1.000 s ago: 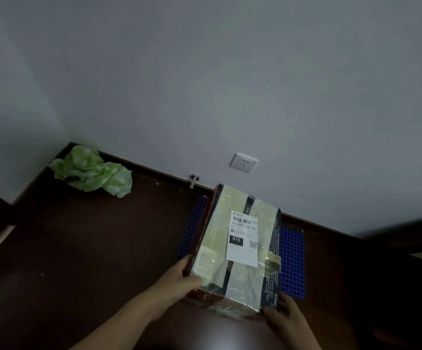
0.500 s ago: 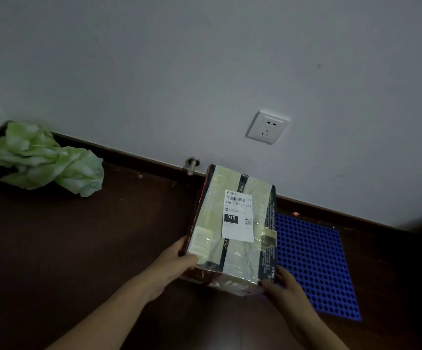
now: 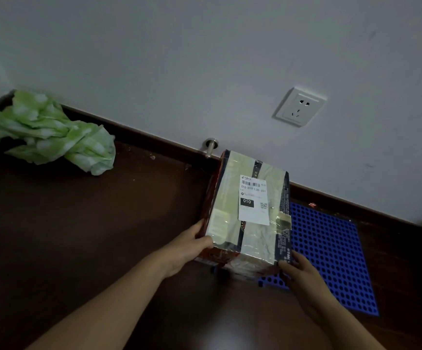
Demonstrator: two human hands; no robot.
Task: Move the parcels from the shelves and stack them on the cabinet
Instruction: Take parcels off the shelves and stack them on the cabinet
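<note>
The left hand and right hand are bare. Back from the grip, the left forearm and right forearm show bare to the frame's lower edge. Dim light hides finer detail.

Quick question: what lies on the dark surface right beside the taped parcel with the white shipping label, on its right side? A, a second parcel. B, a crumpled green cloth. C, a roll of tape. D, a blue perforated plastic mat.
D: the blue perforated plastic mat lies on the dark brown surface along the right edge of the taped parcel, beside the right hand. The crumpled green cloth is far to the left.
</note>
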